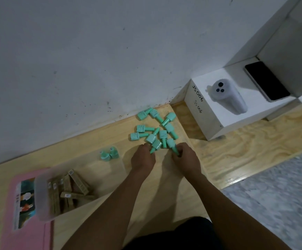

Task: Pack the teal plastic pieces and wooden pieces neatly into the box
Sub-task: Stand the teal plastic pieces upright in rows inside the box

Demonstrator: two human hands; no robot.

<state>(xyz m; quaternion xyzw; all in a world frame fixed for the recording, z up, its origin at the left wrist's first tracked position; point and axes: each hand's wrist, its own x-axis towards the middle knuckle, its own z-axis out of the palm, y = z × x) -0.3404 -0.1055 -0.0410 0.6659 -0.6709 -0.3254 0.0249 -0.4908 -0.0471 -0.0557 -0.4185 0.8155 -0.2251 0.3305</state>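
**Wooden top by the white wall: teal pickup in hand**

Light wooden top [236, 141], scuffed white wall [92, 51] behind it. The teal pieces [162, 127] lie in a loose pile close to the wall, pointing every which way, apart from the box.

The clear box [42, 201] sits to the left on a pink sheet [34, 239]. The wooden pieces [78, 184] are already in it, some lined up, a few lying crossed. Two more teal ones [109, 153] stand at its far corner. They look to be inside, but the wall is cloudy, so can't confirm.

Step, as I read it: wood is loaded, teal is being collected from the pile.

- Left hand [143, 159]: at the near edge of the pile, knuckles up, fingers curled down, pinching the stem of a teal piece.
- Right hand [186, 157]: just beside the left, fingers wrapped round another teal piece, whose stem pokes out.
- Arms: both stretched well forward, forearms converging on the pile.

Next move calls for a lift and a carry left to the box, then standing these beside the two at the corner, all facing the same way. The crossed wood probably wants straightening to free room.

To the right is a white carton [200, 120] marked JS006, with a phone [267, 82] on the white surface behind it. Neither is part of the job.
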